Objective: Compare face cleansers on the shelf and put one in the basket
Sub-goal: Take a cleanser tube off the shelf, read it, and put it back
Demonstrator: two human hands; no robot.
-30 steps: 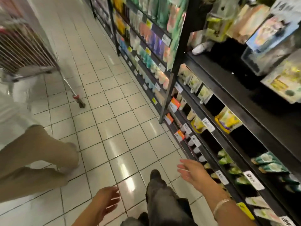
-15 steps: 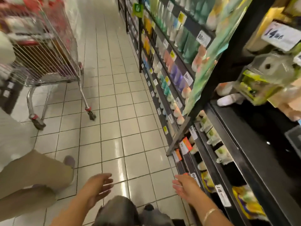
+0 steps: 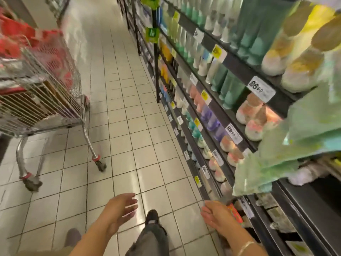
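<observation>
Rows of face cleanser tubes (image 3: 227, 84) in green, white, peach and purple fill the dark shelves (image 3: 238, 71) along my right, with price tags on the rails. My left hand (image 3: 120, 209) hangs low over the tiled floor, fingers relaxed and holding nothing. My right hand (image 3: 215, 215) is low beside the bottom shelf rail, fingers loosely extended and empty, a bracelet on its wrist. No basket of mine is in view.
A metal shopping cart (image 3: 36, 100) with red goods stands at the left, its wheels on the floor. Another person's shoe (image 3: 72, 237) shows at the bottom left. Green hanging packets (image 3: 295, 145) jut out from the shelf at right. The tiled aisle (image 3: 120, 108) runs ahead.
The view has swung up along the aisle, bringing the upper cleanser shelves and the cart closer. Both hands stay low and empty; the other person's legs have slid mostly out of view.
</observation>
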